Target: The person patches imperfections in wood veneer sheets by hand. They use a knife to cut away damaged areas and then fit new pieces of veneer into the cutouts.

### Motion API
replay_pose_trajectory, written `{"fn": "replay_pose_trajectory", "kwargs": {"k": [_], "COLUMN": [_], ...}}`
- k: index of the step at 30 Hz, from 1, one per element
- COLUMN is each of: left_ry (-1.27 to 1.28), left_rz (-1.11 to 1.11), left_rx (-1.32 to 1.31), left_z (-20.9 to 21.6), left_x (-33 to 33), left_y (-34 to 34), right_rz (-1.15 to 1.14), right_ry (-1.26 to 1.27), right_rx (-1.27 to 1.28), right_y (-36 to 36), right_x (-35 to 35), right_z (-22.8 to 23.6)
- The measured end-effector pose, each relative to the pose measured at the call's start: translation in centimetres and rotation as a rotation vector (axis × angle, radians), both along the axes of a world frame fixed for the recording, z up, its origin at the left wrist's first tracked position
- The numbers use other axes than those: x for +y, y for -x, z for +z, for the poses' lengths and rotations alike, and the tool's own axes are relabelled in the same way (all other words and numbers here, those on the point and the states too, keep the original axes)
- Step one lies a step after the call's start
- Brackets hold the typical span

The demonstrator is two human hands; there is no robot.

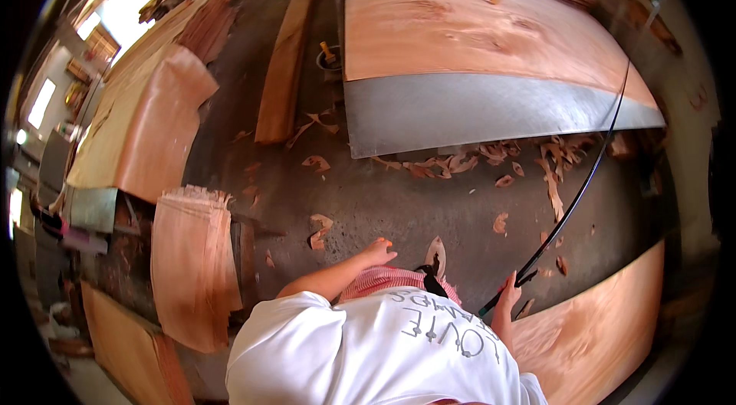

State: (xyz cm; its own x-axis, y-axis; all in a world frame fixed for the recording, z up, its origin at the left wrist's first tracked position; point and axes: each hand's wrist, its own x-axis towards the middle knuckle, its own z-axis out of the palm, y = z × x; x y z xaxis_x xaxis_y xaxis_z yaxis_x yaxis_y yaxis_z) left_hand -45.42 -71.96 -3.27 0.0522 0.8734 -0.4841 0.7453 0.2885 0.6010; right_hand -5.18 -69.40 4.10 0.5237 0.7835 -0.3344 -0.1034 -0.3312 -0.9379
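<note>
While right hand (509,291) grips black rod (576,192), left hand (378,253) free

A veneer sheet (475,29) is laid on a metal plate (460,110) at twelve o'clock. Veneer scraps (491,160) are scattered before it on the floor (399,206). A veneer stack (192,267) is placed at nine o'clock, another sheet (590,328) at four o'clock.

Grey concrete floor (399,206) with wood scraps (460,163), veneer stacks (192,267), bright windows (123,10).
</note>
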Motion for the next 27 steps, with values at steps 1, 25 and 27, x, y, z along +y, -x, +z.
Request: {"fn": "replay_pose_trajectory", "kwargs": {"k": [1,25,27], "left_ry": [-0.021,-0.623,-0.612], "left_rz": [0.064,0.478,0.459], "left_rx": [-0.014,0.610,0.607], "left_z": [0.7,5.0,4.1], "left_x": [1.2,46.6,48.0], "left_y": [0.4,28.0,29.3], "right_rz": [0.047,0.039,0.054], "right_ry": [0.014,0.205,0.214], "right_rx": [0.043,0.401,0.403], "right_y": [0.6,16.7,17.6], "right_x": [2.4,30.6,31.1], "right_z": [0.6,5.5,5.7]}}
